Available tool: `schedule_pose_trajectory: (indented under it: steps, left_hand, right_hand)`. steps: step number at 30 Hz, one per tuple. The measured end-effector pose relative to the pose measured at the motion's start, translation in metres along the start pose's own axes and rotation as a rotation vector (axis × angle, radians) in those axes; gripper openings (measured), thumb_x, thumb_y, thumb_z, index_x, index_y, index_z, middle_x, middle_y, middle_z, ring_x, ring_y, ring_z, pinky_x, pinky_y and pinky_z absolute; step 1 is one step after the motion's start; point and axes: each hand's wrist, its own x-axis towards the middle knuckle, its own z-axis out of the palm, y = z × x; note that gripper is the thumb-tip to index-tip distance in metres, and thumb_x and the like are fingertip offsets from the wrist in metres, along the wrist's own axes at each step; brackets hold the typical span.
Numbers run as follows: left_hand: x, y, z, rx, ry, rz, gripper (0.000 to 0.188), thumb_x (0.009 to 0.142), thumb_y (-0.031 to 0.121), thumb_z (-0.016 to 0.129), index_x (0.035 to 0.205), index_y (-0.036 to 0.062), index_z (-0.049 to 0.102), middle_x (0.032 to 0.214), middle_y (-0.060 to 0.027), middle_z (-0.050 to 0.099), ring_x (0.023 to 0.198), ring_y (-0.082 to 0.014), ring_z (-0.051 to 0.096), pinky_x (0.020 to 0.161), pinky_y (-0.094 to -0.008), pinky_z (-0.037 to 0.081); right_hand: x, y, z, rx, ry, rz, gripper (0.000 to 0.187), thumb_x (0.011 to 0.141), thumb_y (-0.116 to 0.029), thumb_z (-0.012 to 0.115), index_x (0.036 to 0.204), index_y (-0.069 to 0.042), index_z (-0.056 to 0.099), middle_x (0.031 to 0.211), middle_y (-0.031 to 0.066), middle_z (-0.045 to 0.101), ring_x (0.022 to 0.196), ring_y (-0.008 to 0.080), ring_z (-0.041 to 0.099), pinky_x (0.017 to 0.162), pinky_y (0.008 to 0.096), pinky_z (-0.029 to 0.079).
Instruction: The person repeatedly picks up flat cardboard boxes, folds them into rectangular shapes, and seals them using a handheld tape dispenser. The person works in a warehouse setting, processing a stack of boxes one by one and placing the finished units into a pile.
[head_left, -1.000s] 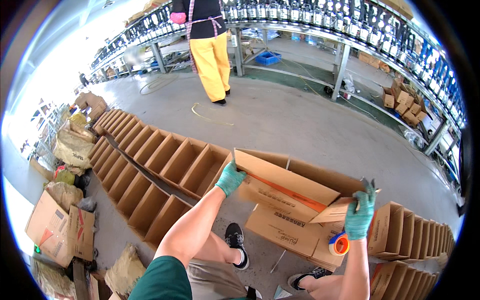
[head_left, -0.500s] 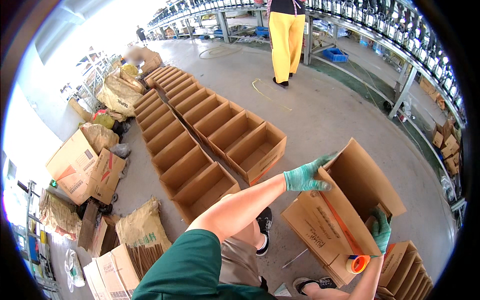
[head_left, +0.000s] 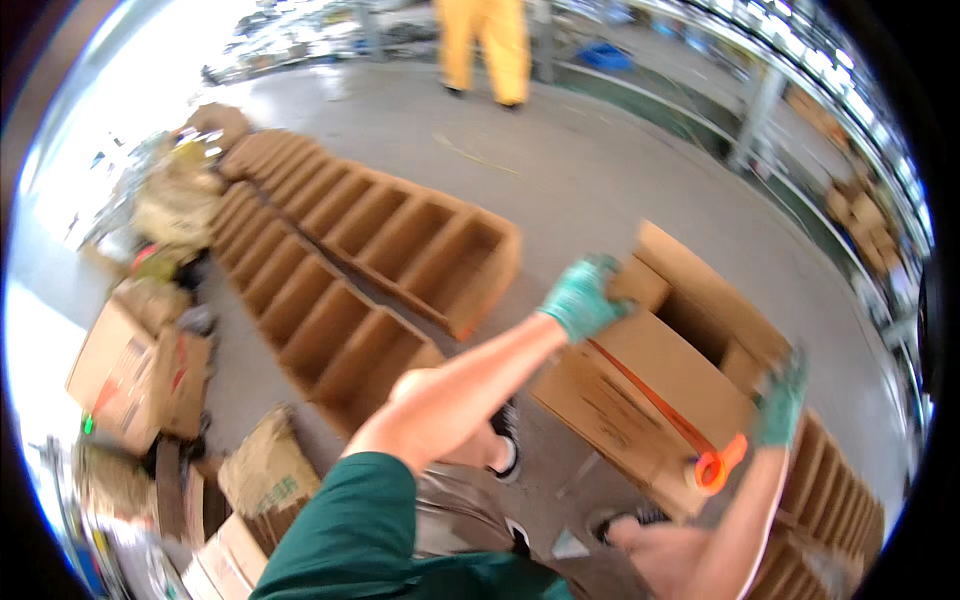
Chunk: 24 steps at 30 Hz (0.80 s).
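A brown cardboard box [head_left: 640, 375] stands in front of me on the right, its top partly open. The near long flap is folded inward; the far long flap [head_left: 705, 285] stands up. At the left end, my left hand [head_left: 583, 300], in a green glove, has its thumb and fingers apart near the short flap. My right hand [head_left: 783, 400], gloved alike and blurred, is beside the right end with fingers stretched out. An orange tape dispenser [head_left: 712, 468] with a tape roll sits against the box's near right corner.
Two long rows of open cardboard boxes [head_left: 370, 345] run away to the left. More nested boxes [head_left: 830, 475] stand at the right. Sacks [head_left: 265, 465] and cartons [head_left: 125, 365] lie at far left. A person in yellow trousers [head_left: 485, 45] stands near a metal-framed line.
The box's near long flap has folded down inward. My right hand has come out of the opening to the box's right end. The view has shifted and blurred.
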Motion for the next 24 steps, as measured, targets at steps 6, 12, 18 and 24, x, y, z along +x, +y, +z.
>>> schedule_pose_trajectory:
  steps: [6, 12, 18, 24]
  left_hand:
    - [0.006, -0.011, 0.012, -0.138, -0.023, -0.039, 0.100, 0.075, 0.032, 0.087, 0.151, 0.0010, 0.030, 0.134, -0.0219, 0.057, 0.120, -0.0304, 0.059, 0.104, -0.0379, 0.047]
    - [-0.009, -0.002, 0.020, -0.384, -0.159, -0.079, 0.074, 0.097, 0.030, 0.066, 0.157, 0.0141, 0.027, 0.146, -0.0136, 0.046, 0.132, -0.0217, 0.043, 0.112, -0.0351, 0.035]
    - [-0.015, 0.006, 0.020, -0.617, -0.161, -0.407, 0.063, 0.102, 0.032, 0.058, 0.157, 0.0231, 0.030, 0.142, -0.0104, 0.049, 0.126, -0.0196, 0.044, 0.112, -0.0332, 0.031]
    - [-0.016, 0.002, 0.016, -0.510, -0.184, -0.329, 0.061, 0.103, 0.032, 0.054, 0.157, 0.0207, 0.028, 0.154, -0.0104, 0.041, 0.138, -0.0199, 0.038, 0.116, -0.0328, 0.027]
  right_hand:
    - [0.022, 0.040, -0.006, -0.114, -0.139, -0.252, 0.036, 0.091, -0.007, 0.061, 0.127, -0.010, 0.062, 0.102, -0.0059, 0.060, 0.077, 0.0060, 0.044, 0.076, 0.0213, 0.045]
    - [0.012, 0.045, -0.030, -0.439, -0.278, -0.352, 0.042, 0.085, 0.003, 0.058, 0.125, -0.009, 0.063, 0.156, 0.0109, 0.037, 0.137, 0.0241, 0.043, 0.107, 0.0331, 0.039]
    - [0.007, 0.039, -0.024, -0.392, -0.347, -0.245, 0.034, 0.089, -0.005, 0.063, 0.123, -0.009, 0.063, 0.162, 0.0127, 0.027, 0.147, 0.0299, 0.030, 0.115, 0.0392, 0.034]
    - [0.008, 0.040, -0.022, -0.439, -0.344, -0.286, 0.037, 0.090, -0.007, 0.066, 0.127, -0.008, 0.062, 0.162, 0.0117, 0.027, 0.145, 0.0259, 0.033, 0.115, 0.0375, 0.034]
